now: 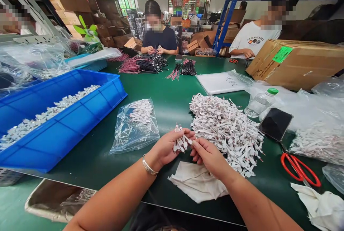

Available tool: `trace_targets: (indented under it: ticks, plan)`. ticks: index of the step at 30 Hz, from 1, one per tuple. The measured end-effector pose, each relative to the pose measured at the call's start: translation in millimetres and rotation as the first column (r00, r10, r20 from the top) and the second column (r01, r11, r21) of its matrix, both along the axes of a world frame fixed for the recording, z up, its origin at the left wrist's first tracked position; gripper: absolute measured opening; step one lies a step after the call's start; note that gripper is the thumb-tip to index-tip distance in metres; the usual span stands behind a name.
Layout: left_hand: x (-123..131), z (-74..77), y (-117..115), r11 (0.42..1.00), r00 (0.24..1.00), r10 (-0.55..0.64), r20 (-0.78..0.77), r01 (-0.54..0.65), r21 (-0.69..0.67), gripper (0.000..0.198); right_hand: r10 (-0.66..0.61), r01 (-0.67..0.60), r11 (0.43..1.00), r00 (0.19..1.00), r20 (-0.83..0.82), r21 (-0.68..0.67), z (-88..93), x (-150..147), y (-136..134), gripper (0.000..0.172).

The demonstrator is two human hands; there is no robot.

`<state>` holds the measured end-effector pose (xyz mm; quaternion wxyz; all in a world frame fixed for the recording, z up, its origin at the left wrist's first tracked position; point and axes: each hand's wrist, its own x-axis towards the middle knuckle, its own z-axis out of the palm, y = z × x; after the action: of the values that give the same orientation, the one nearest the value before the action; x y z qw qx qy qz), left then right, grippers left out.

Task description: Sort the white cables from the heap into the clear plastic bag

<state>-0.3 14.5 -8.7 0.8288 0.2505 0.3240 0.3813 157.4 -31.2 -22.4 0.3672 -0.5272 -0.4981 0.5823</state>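
Observation:
Several short white cables with plug ends [180,142] lie bunched in my left hand [168,147], whose fingers curl around them. My right hand [208,154] pinches the end of one white cable at the edge of that bunch. Just beyond my right hand spreads a large heap of similar white cables [225,130]. Under my wrists a cream cloth [197,184] lies crumpled on the green table [172,91]. To the left of my hands is a clear plastic bag [134,127] with more white pieces in it.
A long blue bin [88,119] of white pieces stands at left. On the right are a bottle [260,102], a phone [276,124], red-handled scissors [298,168] and a carton [295,62]. Two people sit across, near black and pink cables [145,63].

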Motion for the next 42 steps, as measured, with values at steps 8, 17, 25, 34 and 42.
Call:
trace_targets:
  ticks: [8,17,25,34,42]
  plan:
    - [0.7,-1.9,-0.9,1.0,1.0,0.0,0.01,0.0,0.004,0.018,-0.056,0.041,0.99,0.993,0.108,0.138,-1.7,1.7,-1.1,0.035]
    - [-1.1,-0.5,-3.5,0.995,1.0,-0.006,-0.018,0.007,0.099,0.023,-0.053,0.05,0.997,0.997,-0.06,-0.051,-2.4,-3.3,-1.9,0.045]
    - [-0.4,0.7,-7.9,0.997,0.999,0.004,-0.038,-0.001,0.075,0.023,0.049,-0.049,0.999,0.998,-0.039,-0.006,3.5,-8.6,-7.1,0.033]
    - [-1.7,4.4,-5.9,0.996,0.998,0.045,-0.047,-0.041,0.077,0.021,-0.078,0.078,0.997,0.99,-0.122,0.0,-0.8,-6.4,-4.8,0.03]
    - [-0.6,4.0,-6.4,0.999,0.999,0.045,-0.011,-0.044,0.021,0.021,-0.016,0.01,0.999,0.989,-0.145,-0.047,-2.6,-9.7,-7.6,0.033]
